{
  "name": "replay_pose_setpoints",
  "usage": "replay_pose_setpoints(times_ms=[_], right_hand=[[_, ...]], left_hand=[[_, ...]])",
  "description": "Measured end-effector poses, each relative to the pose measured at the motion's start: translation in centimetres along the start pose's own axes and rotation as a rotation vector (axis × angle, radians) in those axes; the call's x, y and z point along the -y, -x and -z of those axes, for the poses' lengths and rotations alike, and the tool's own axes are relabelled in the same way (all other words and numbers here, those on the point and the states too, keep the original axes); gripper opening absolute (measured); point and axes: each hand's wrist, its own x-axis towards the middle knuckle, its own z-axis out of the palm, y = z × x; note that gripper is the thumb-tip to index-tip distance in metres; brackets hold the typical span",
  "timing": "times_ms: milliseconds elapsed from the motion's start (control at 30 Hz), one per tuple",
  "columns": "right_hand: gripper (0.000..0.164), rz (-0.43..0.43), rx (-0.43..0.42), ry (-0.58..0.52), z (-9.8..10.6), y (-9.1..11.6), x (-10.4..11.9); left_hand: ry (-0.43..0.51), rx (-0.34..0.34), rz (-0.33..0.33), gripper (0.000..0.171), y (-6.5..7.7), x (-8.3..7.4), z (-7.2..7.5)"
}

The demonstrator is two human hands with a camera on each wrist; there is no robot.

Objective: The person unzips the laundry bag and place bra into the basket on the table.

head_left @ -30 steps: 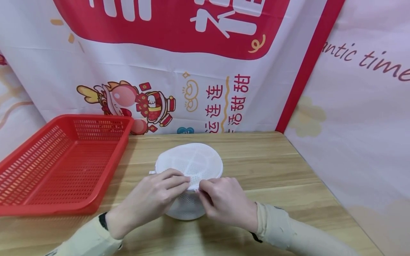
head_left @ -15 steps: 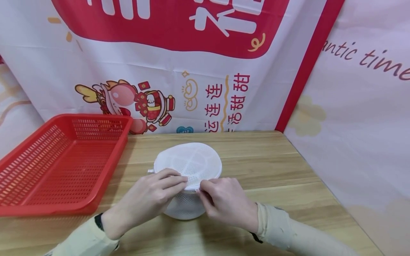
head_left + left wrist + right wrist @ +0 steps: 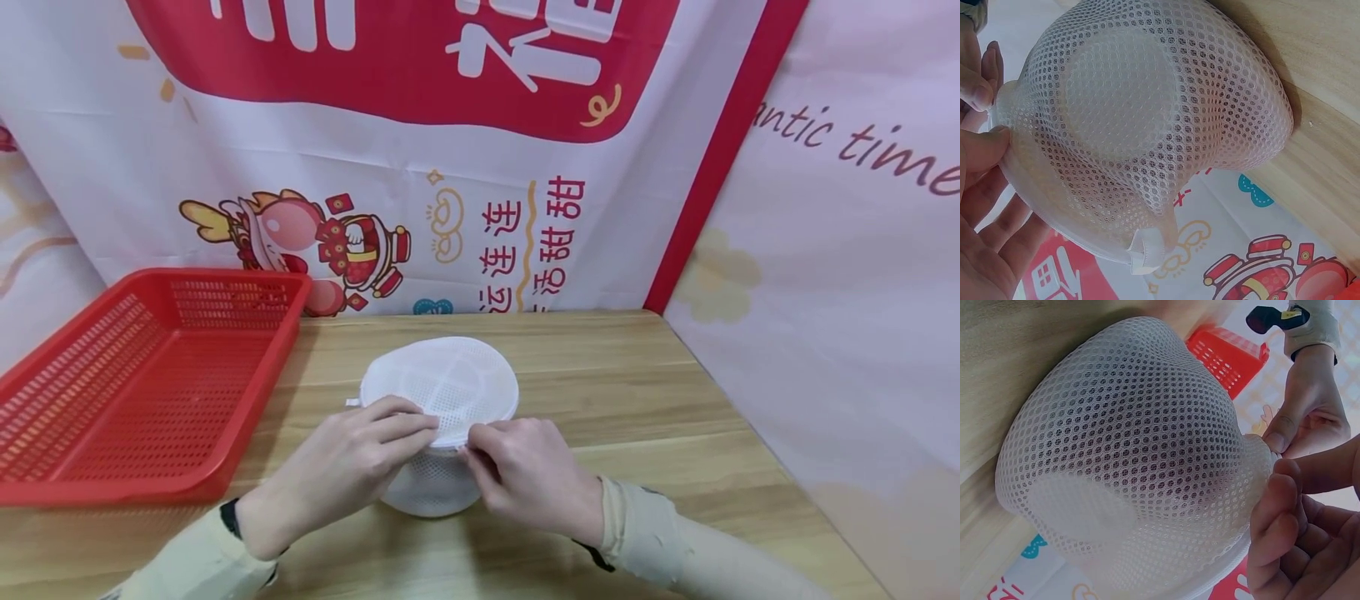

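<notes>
A white mesh laundry bag (image 3: pixel 442 383) stands on the wooden table between the hands, its round top facing up and a small fabric tab (image 3: pixel 1147 250) on its rim. My left hand (image 3: pixel 352 467) holds the near rim, fingers on the top and thumb under the edge. Just right of it, my right hand (image 3: pixel 532 475) pinches the same zippered rim between thumb and curled index finger. Whether a zipper pull lies under those fingertips is hidden. Through the mesh in the left wrist view a pale round patch (image 3: pixel 1122 94) shows; what is inside cannot be made out.
A red perforated plastic basket (image 3: pixel 258 375) stands on the left of the table (image 3: pixel 615 375). A printed white and red cloth (image 3: pixel 360 142) hangs behind the table's back edge, and another pale cloth (image 3: pixel 825 292) borders its right side.
The bag and my left hand have shifted very slightly left. My right hand stays almost in place, still pinching the rim.
</notes>
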Motion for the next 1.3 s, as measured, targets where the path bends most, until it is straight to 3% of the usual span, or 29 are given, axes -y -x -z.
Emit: replay_pose_setpoints(times_ms=[400, 967, 1300], right_hand=[[0.024, -0.024, 0.022, -0.013, -0.06, -0.16, 0.04], [0.027, -0.022, 0.041, -0.022, -0.01, -0.14, 0.11], [0.027, -0.019, 0.045, -0.03, 0.01, -0.29, -0.03]], left_hand=[[0.002, 0.026, 0.018, 0.034, -0.03, -0.17, 0.38], [-0.02, -0.057, -0.036, 0.04, 0.06, -0.2, 0.18], [-0.008, -0.02, -0.017, 0.037, 0.18, -0.01, 0.07]])
